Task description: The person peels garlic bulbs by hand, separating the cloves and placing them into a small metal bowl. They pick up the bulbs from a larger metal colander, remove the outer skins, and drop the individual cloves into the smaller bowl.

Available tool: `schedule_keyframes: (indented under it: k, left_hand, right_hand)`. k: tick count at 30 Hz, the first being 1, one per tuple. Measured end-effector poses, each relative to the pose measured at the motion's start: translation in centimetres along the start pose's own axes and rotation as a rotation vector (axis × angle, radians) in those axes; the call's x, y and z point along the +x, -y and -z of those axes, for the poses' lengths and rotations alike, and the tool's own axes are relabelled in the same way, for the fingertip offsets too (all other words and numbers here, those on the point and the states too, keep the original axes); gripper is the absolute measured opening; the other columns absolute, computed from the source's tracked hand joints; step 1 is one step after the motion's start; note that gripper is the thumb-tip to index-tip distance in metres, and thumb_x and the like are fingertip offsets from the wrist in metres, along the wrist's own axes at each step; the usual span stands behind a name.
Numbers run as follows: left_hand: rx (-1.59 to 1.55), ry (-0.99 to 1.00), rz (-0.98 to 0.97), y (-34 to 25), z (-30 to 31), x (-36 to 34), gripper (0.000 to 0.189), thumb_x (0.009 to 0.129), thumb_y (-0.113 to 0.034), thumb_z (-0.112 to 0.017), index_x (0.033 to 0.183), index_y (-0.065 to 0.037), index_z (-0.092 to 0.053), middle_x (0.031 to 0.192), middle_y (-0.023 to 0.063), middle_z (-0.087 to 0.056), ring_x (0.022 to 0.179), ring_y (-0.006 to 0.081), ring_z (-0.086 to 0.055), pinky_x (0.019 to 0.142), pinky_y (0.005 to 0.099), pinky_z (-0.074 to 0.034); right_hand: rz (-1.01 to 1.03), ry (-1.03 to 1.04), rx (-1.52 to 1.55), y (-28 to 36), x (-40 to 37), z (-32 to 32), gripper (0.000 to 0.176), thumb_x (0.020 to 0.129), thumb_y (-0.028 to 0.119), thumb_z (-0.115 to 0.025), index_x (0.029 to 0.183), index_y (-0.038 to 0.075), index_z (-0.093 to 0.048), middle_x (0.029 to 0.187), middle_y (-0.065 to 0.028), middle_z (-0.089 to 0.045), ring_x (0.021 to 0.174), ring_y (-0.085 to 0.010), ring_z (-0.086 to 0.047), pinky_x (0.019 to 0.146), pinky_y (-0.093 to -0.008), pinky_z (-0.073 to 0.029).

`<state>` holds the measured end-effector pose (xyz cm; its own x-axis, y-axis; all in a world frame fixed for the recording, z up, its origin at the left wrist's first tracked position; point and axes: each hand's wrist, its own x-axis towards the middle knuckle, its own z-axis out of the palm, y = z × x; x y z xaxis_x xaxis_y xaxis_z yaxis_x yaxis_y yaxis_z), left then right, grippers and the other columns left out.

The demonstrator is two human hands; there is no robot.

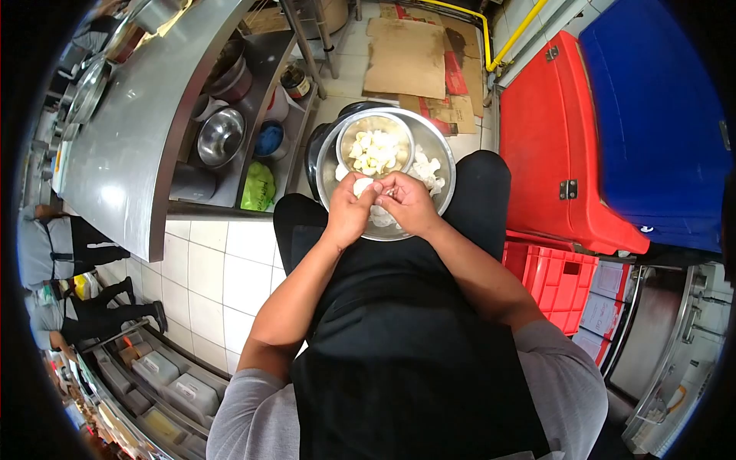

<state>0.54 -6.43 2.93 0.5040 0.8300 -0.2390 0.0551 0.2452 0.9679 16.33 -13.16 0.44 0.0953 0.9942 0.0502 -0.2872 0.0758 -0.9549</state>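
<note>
My left hand (351,215) is closed around a whitish piece of garlic (363,186), held above the near side of a large metal bowl (447,146). Against it, my right hand (410,204) has its thumb and fingers pinched together; what lies between them is too small to make out. A smaller metal bowl (343,139) rests inside the large one, toward its far side, and holds many pale yellow peeled cloves (376,151). White garlic or papery skins (428,171) lie in the large bowl to the right. More whitish pieces show beneath my hands.
The bowls sit between my knees. At left stands a steel table (123,146) with pots, a metal bowl (221,136) and a green bag (258,186) on its shelves. A red cooler (544,138), a blue one (652,115) and a red crate (556,280) stand right. Two people (84,241) are far left.
</note>
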Motion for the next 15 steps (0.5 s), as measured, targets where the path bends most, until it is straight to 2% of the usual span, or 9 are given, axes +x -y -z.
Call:
schedule_keyframes:
  k: [4, 6, 8, 9, 10, 11, 13, 14, 15]
  left_hand:
    - [-0.085, -0.015, 0.026, -0.8, -0.1, -0.3, 0.017, 0.102, -0.014, -0.073, 0.112, -0.003, -0.063, 0.086, 0.0008, -0.069, 0.072, 0.0065, -0.058, 0.065, 0.0247, -0.047]
    - [-0.075, 0.042, 0.104, -2.0, 0.3, -0.1, 0.016, 0.103, -0.014, -0.071, 0.113, -0.003, -0.063, 0.088, 0.0014, -0.069, 0.074, 0.0063, -0.058, 0.066, 0.0245, -0.047]
    - [-0.068, 0.102, 0.181, -2.6, 0.8, 0.2, 0.015, 0.104, -0.014, -0.070, 0.114, -0.004, -0.064, 0.091, 0.0019, -0.070, 0.075, 0.0061, -0.059, 0.066, 0.0243, -0.047]
    - [-0.261, 0.158, 0.225, -2.6, 1.1, 0.3, 0.015, 0.105, -0.015, -0.067, 0.115, -0.004, -0.064, 0.093, 0.0022, -0.070, 0.076, 0.0055, -0.059, 0.066, 0.0242, -0.047]
    - [-0.453, 0.212, 0.268, -2.6, 1.2, 0.3, 0.016, 0.106, -0.016, -0.065, 0.117, -0.005, -0.064, 0.096, 0.0026, -0.070, 0.078, 0.0049, -0.059, 0.066, 0.0241, -0.046]
    - [-0.453, 0.213, 0.268, -2.4, 1.2, 0.4, 0.016, 0.106, -0.016, -0.065, 0.117, -0.005, -0.064, 0.096, 0.0026, -0.070, 0.078, 0.0049, -0.059, 0.066, 0.0241, -0.046]
    - [-0.037, 0.185, 0.085, -1.5, 0.9, 0.5, 0.023, 0.109, -0.020, -0.059, 0.129, -0.008, -0.057, 0.095, -0.0005, -0.066, 0.073, 0.0030, -0.052, 0.062, 0.0216, -0.041]
    - [0.116, 0.141, -0.019, -1.1, 0.6, 0.5, 0.023, 0.108, -0.017, -0.060, 0.128, -0.006, -0.058, 0.094, -0.0007, -0.065, 0.073, 0.0029, -0.052, 0.062, 0.0219, -0.041]
    - [0.116, 0.141, -0.019, -0.7, 0.5, 0.6, 0.023, 0.108, -0.017, -0.060, 0.128, -0.006, -0.058, 0.094, -0.0007, -0.065, 0.073, 0.0029, -0.052, 0.062, 0.0219, -0.041]
  right_hand:
    - [0.034, 0.037, -0.113, 0.1, 0.2, -0.1, 0.027, 0.095, -0.009, -0.073, 0.120, -0.002, -0.065, 0.102, -0.0013, -0.067, 0.090, -0.0065, -0.064, 0.083, -0.0246, -0.055]
    - [0.033, -0.044, 0.053, 0.8, 0.1, -0.8, 0.039, 0.091, -0.010, -0.076, 0.128, 0.000, -0.066, 0.110, -0.0021, -0.061, 0.097, -0.0085, -0.063, 0.086, -0.0250, -0.054]
    - [0.085, -0.018, 0.000, 2.1, 0.2, -0.9, 0.048, 0.090, -0.012, -0.074, 0.135, -0.001, -0.063, 0.118, -0.0046, -0.057, 0.106, -0.0114, -0.062, 0.092, -0.0278, -0.056]
    - [0.137, 0.010, -0.047, 2.5, 0.2, -0.8, 0.057, 0.089, -0.015, -0.073, 0.142, -0.001, -0.059, 0.126, -0.0072, -0.052, 0.114, -0.0144, -0.061, 0.098, -0.0305, -0.058]
    - [0.136, 0.009, -0.048, 2.1, 0.3, -0.5, 0.057, 0.089, -0.015, -0.073, 0.142, -0.001, -0.059, 0.126, -0.0072, -0.052, 0.114, -0.0144, -0.061, 0.098, -0.0305, -0.058]
    - [0.166, 0.012, -0.108, 1.4, 0.5, -0.2, 0.058, 0.088, -0.015, -0.073, 0.142, 0.001, -0.063, 0.125, -0.0065, -0.051, 0.112, -0.0138, -0.061, 0.094, -0.0290, -0.057]
    - [0.195, 0.018, -0.165, 1.2, 0.6, -0.2, 0.059, 0.086, -0.015, -0.073, 0.142, 0.004, -0.066, 0.123, -0.0059, -0.050, 0.109, -0.0133, -0.061, 0.090, -0.0275, -0.057]
    - [0.187, 0.016, -0.151, 1.1, 0.6, -0.2, 0.058, 0.086, -0.015, -0.073, 0.141, 0.003, -0.067, 0.122, -0.0061, -0.050, 0.109, -0.0138, -0.061, 0.089, -0.0276, -0.058]
    - [0.179, 0.013, -0.137, 1.2, 0.5, -0.2, 0.058, 0.086, -0.015, -0.072, 0.140, 0.003, -0.068, 0.120, -0.0063, -0.051, 0.109, -0.0144, -0.061, 0.089, -0.0277, -0.059]
